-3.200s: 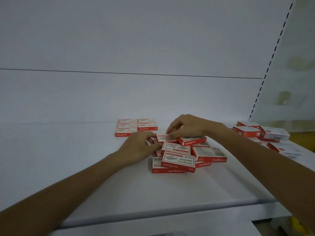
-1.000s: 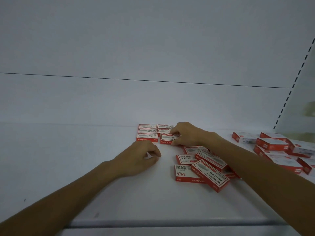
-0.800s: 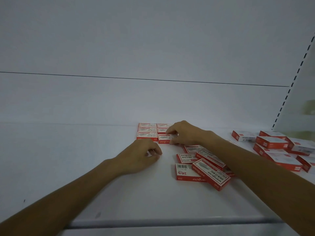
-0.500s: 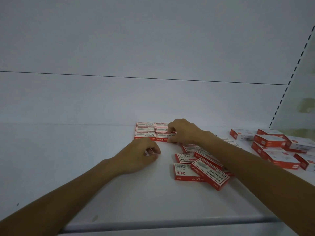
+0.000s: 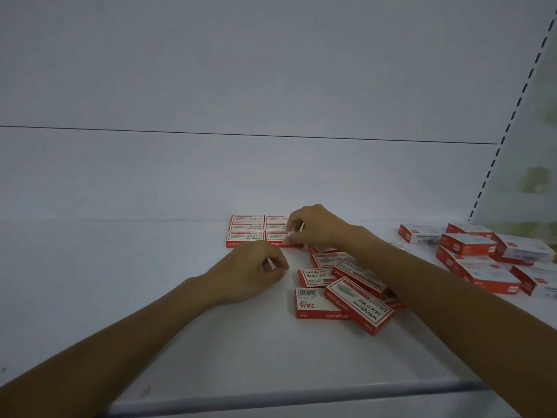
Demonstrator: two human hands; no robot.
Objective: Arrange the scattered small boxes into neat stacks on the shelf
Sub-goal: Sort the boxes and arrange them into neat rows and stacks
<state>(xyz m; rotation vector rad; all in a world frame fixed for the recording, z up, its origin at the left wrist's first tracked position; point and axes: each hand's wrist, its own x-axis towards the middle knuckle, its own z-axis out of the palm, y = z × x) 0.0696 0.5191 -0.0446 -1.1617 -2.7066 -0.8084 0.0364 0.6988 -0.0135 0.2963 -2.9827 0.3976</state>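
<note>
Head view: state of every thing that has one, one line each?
Right hand, pinches the front right box of the rows.
Left hand, fingers loosely curled, resting on the shelf, nothing seen in it.
Rows of boxes, flat, edge to edge, two columns.
Loose boxes, scattered, overlapping at angles.
Bigger boxes, jumbled heap at right.

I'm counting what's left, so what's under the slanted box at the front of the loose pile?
The slanted box leans on the barcode box; a red corner pokes out beside it. Anything further beneath is covered.
</note>
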